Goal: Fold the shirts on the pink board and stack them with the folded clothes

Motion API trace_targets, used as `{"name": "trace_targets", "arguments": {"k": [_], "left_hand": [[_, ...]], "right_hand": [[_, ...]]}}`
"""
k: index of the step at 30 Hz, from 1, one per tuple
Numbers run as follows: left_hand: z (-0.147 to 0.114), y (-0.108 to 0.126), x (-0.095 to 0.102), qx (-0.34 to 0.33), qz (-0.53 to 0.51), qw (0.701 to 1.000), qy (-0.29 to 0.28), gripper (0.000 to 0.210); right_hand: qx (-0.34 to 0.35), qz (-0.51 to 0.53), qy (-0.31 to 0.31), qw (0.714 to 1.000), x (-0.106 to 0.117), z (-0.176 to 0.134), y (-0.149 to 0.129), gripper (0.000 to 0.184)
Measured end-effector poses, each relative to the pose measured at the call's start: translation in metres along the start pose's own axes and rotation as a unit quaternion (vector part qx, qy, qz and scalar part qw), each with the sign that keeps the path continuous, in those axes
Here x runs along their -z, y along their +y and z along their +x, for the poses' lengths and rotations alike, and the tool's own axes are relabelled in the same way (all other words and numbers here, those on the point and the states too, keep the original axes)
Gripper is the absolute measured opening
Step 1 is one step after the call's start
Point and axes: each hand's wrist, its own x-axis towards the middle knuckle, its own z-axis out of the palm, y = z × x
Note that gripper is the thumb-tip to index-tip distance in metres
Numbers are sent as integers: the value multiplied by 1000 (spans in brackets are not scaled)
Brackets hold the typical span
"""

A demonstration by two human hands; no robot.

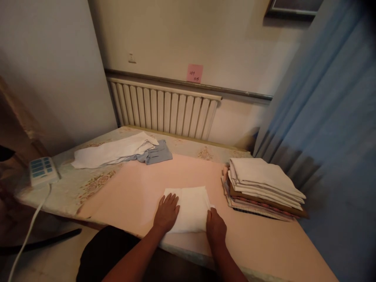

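Note:
A folded white cloth (192, 211) lies near the front edge of the table, on a pink sheet. My left hand (168, 211) rests flat on its left side, fingers stretched out. At the cloth's right edge, my right hand (216, 226) is closed with thumb and fingers around the border. A small white tab shows just above the right fingers. To the right stands a stack of folded fabrics (264, 176), white on top with brown, red-patterned and striped layers below.
White and blue-grey garments (117, 150) lie loosely at the back left. A power strip (44, 171) with a white cord sits at the table's left edge. Behind are a radiator (164, 107) and a pink note (194, 73); a blue curtain (331, 137) hangs at the right.

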Motion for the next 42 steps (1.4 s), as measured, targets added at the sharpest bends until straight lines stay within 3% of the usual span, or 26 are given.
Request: {"name": "trace_targets", "arguments": {"k": [5,9,11,13,17,21,31,42], "left_hand": [[1,0,0,2,-9,1000,1,40],[0,0,-1,-2,-10,1000,6,39],[0,-1,-2,-2,-8,1000,8,39],[-1,-1,-2,-3,-7,1000,9,39],[-2,0,0,1,-8,1000,13,39],[-2,1,2,4,-13,1000,10,39],[-2,0,1,3,-13,1000,5,40],[-3,-1,-4,-4,-4,1000,15,41]], "right_hand": [[-39,48,-1,998,4,3,1,33],[-47,113,99,987,16,8,-4,36],[21,133,150,979,20,11,-15,37],[118,149,162,968,17,13,-32,38],[280,144,122,941,-9,14,-68,41],[346,103,72,930,-38,16,-78,39],[300,65,39,951,-43,21,-70,38],[276,32,59,959,-34,24,-50,40]]}}
